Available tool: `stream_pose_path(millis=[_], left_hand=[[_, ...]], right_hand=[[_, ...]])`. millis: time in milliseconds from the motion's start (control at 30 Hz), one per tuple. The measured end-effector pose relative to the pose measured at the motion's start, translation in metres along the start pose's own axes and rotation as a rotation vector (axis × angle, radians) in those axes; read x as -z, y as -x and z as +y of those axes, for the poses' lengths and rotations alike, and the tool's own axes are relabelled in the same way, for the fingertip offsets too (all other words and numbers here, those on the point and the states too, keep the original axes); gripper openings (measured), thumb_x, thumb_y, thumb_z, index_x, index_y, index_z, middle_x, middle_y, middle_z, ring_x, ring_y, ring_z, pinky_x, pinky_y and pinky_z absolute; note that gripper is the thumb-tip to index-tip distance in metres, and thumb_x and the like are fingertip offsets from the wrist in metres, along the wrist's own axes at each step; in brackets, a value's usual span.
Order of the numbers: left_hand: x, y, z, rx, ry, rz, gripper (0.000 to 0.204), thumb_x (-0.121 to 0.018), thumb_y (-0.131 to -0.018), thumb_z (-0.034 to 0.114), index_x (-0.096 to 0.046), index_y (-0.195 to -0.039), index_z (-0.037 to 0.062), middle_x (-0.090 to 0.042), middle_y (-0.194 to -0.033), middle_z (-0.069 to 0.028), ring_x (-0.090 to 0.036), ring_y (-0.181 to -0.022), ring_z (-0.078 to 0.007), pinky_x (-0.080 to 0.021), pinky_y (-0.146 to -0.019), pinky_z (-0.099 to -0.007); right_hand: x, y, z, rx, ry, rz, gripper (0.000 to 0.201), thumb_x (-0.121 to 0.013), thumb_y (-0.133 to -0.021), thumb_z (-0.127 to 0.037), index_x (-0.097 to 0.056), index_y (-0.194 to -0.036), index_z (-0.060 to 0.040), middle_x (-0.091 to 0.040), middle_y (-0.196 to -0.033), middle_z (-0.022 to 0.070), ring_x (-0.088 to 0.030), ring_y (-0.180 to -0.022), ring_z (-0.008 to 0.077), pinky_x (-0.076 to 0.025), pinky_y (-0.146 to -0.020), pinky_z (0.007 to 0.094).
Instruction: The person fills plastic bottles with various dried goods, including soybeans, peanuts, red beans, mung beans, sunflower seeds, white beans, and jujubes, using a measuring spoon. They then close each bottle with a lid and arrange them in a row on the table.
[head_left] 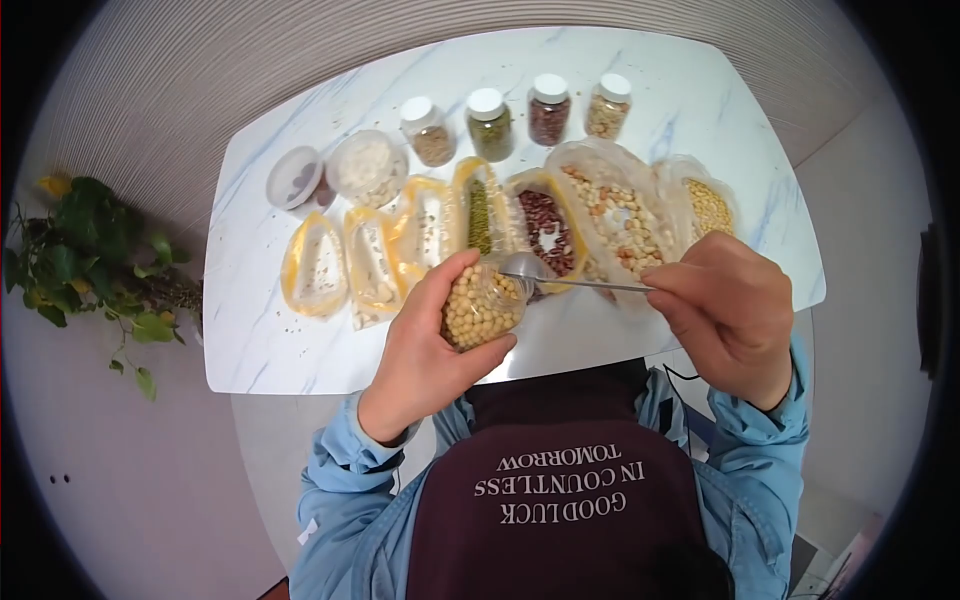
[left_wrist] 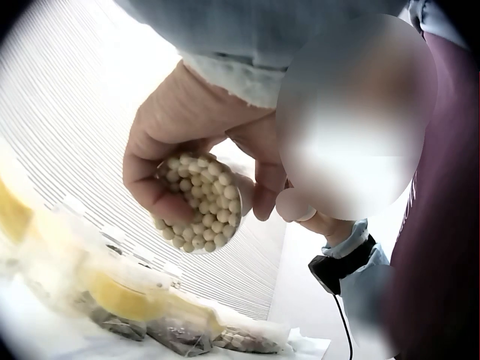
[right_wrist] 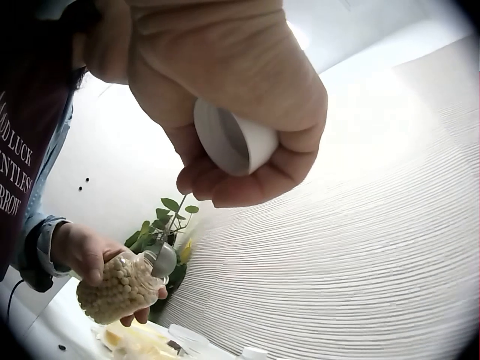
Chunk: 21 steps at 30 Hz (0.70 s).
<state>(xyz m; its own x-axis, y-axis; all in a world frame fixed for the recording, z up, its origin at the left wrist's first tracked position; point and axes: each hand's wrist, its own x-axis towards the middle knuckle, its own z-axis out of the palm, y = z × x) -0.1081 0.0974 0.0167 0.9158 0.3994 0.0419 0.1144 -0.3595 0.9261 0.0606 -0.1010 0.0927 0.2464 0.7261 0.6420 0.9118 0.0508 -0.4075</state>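
My left hand [head_left: 422,345] grips a clear jar [head_left: 484,308] filled with round, pale-yellow soybeans [left_wrist: 199,199], tilted with its mouth to the right. A metal spoon [head_left: 590,284] is pinched by its handle in my right hand [head_left: 727,310]. Its bowl [right_wrist: 163,259] is right at the jar's mouth. In the right wrist view, a white screw lid [right_wrist: 259,142] is tucked in the curled fingers of that same hand. Beyond the jar stand open bags of green beans [head_left: 479,222] and dark red beans [head_left: 545,222].
Four white-lidded jars [head_left: 490,125] of beans and nuts line the back of the marbled table [head_left: 270,360]. Two round tubs [head_left: 366,168] stand at the back left. More bags [head_left: 322,262] lie at left, with bags of mixed nuts [head_left: 618,215] and yellow beans [head_left: 708,210] at right.
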Motion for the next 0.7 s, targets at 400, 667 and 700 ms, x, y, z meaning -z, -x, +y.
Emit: stream_pose_path(millis=[400,667,700], left_hand=[[-0.04,-0.038,0.031,-0.09,-0.202,-0.122,0.073,-0.078,-0.068,0.015,-0.044,-0.132,0.0062,-0.055,-0.119,-0.0189,-0.053,-0.11,-0.0358,-0.043,-0.094,-0.0385],[-0.039,-0.038,0.03,-0.047,-0.113,-0.24,0.076,-0.078,-0.068,0.0,-0.042,-0.135,0.0033,-0.052,-0.126,-0.01,-0.05,-0.115,-0.0163,-0.04,-0.098,-0.0285],[-0.039,-0.038,0.029,-0.048,-0.078,-0.248,0.076,-0.078,-0.068,0.002,-0.042,-0.135,0.0043,-0.052,-0.125,-0.0111,-0.051,-0.115,-0.0191,-0.041,-0.098,-0.0302]], right_hand=[[0.042,0.031,0.033,-0.257,-0.129,-0.108,0.008,-0.069,-0.078,-0.004,-0.068,-0.086,-0.0026,-0.057,-0.062,0.0082,-0.055,-0.054,0.02,-0.043,-0.051,0.0295],[0.039,0.033,0.057,-0.778,-0.688,-0.082,0.013,-0.063,-0.088,-0.01,-0.067,-0.089,0.0023,-0.064,-0.068,0.0032,-0.057,-0.061,0.0081,-0.046,-0.057,0.0222],[0.037,0.033,0.059,-0.816,-0.74,-0.075,0.014,-0.062,-0.089,-0.01,-0.067,-0.089,0.0026,-0.063,-0.069,0.0032,-0.057,-0.061,0.0082,-0.046,-0.057,0.0219]])
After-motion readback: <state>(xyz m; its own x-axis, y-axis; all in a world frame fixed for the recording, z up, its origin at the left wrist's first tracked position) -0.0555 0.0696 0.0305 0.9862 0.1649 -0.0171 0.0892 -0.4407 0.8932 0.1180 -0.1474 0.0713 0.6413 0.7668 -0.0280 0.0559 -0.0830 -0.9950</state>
